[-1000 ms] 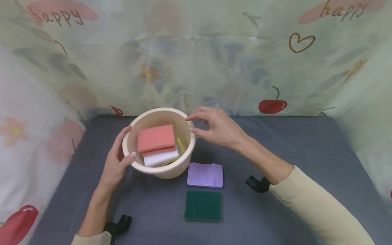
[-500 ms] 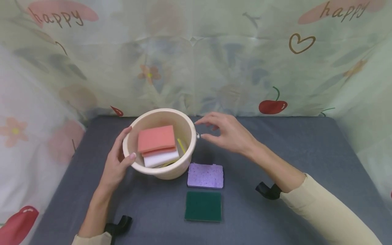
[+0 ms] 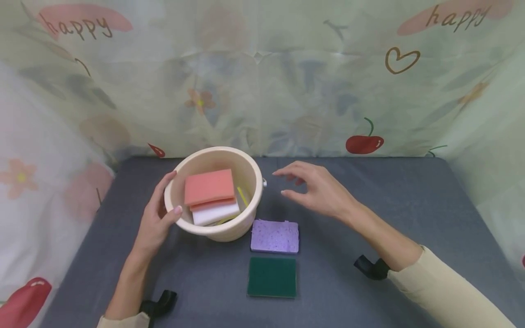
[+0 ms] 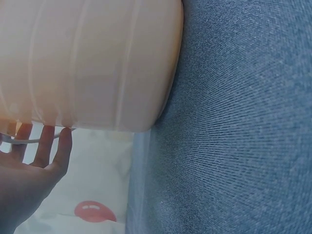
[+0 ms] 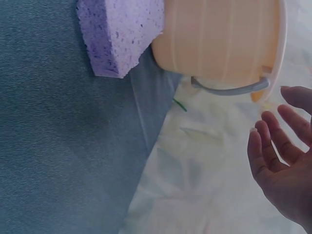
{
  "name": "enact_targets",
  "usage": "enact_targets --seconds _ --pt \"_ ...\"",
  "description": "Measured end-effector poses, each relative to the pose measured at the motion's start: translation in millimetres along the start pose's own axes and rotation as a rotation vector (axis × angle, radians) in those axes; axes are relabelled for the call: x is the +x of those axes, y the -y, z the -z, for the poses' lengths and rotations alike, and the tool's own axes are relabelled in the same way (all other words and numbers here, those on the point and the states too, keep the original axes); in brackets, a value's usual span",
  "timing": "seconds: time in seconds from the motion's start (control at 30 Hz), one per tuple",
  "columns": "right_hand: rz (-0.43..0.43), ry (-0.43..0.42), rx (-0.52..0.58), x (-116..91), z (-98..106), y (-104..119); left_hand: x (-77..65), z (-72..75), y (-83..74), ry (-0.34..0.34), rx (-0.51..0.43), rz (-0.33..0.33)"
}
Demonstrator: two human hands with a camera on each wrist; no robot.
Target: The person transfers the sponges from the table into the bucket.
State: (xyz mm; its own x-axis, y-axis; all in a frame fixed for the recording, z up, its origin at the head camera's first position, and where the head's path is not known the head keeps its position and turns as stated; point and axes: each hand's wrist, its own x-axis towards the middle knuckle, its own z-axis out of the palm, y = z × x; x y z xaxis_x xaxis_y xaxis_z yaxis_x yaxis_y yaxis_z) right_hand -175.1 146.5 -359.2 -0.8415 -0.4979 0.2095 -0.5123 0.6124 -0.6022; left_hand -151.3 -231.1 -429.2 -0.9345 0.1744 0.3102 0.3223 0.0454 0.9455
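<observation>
A cream bucket (image 3: 229, 232) stands upright on the grey cloth, with a pink sponge (image 3: 209, 186) lying over a white block (image 3: 216, 213) inside it. Thin yellow edges of something else show beside them, mostly hidden. My left hand (image 3: 153, 218) grips the bucket's left side near the rim, thumb at the front; its fingers (image 4: 45, 146) touch the outer wall in the left wrist view. To the bucket's right, my right hand (image 3: 320, 189) hovers with loosely bent fingers, holding nothing. A purple sponge (image 3: 275, 236) lies near the bucket's base, and a dark green scouring pad (image 3: 272, 277) lies in front of that.
The grey cloth (image 3: 348, 300) covers the table. A patterned curtain (image 3: 287, 91) hangs along the back and sides. In the right wrist view, the bucket's grey handle (image 5: 229, 90) hangs down its side. A black strap (image 3: 371, 268) is on each wrist.
My right hand has moved from the bucket's right rim outward to the right and slightly nearer, leaving a gap. The left hand, bucket and its contents have stayed in place.
</observation>
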Motion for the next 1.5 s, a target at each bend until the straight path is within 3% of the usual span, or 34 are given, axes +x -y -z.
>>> enact_targets --seconds 0.47,0.97,1.5 --pt "-0.010 0.000 0.018 -19 -7 -13 0.3 -1.0 1.3 -0.002 0.016 0.014" --pt "-0.084 0.033 0.083 -43 -32 -27 -0.9 -0.8 1.9 -0.002 0.008 0.007" --pt "-0.095 0.083 0.108 -54 -54 -41 -0.2 -1.4 -0.4 -0.006 0.012 0.002"
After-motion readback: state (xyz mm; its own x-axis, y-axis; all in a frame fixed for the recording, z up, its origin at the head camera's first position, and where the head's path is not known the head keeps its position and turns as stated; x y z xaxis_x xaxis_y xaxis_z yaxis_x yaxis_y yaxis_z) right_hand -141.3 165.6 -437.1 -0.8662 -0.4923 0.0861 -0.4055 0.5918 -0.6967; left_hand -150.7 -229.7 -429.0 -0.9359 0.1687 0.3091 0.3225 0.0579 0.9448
